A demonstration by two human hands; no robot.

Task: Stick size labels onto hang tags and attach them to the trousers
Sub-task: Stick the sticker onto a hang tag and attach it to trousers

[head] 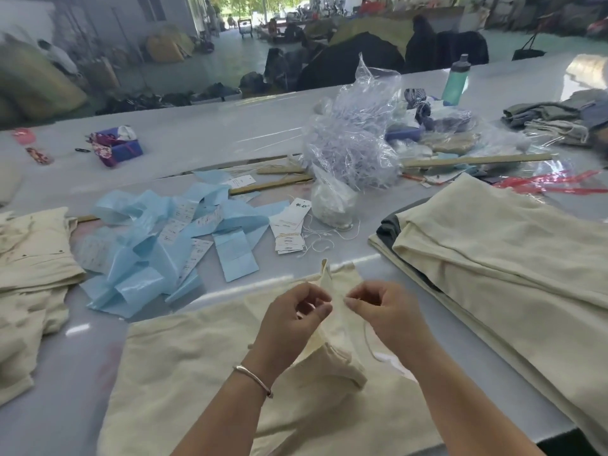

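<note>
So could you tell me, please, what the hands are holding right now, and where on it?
Both the left hand and right hand pinch the raised edge of the cream trousers. A thin string hangs from the right hand's grip.

A pair of cream cotton trousers point(204, 373) lies nearest on the pale grey counter point(184, 126). Left of it sits a heap of light blue backing strips point(154, 245); beyond it, a stack of white card hang tags point(289, 232). A pile of folded cream trousers point(513, 258) lies right, a clear plastic bag of fasteners point(352, 143) farther back.
</note>
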